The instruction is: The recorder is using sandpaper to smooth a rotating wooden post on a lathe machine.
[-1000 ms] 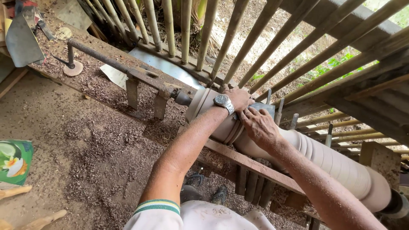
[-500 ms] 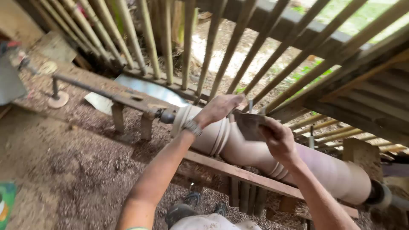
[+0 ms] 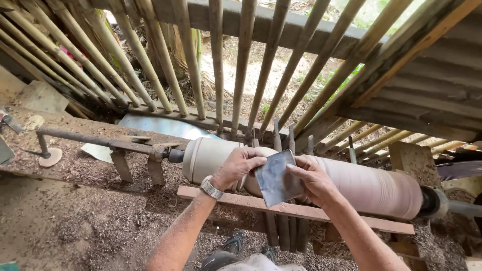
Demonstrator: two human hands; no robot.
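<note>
A long turned wooden post [image 3: 371, 188] lies sideways in a crude lathe, pale and ringed with grooves. Both my hands hold a dark grey square sheet [image 3: 275, 178], like sandpaper, in front of the post's middle. My left hand [image 3: 240, 165], with a wristwatch, pinches the sheet's left edge. My right hand [image 3: 311, 180] grips its right edge. The sheet hides part of the post behind it. A wooden rest bar [image 3: 351, 216] runs just below my hands.
A rusty iron shaft and bracket [image 3: 125, 143] hold the post's left end. Wood shavings cover the bench [image 3: 75, 216]. Slanted bamboo poles [image 3: 216, 60] form a fence behind. Several tool handles [image 3: 281, 135] stand behind the post. A metal sheet [image 3: 155, 125] lies at the fence foot.
The view has swung upward and back. My hands came off the post and now hold the grey sheet up between them in front of it.
</note>
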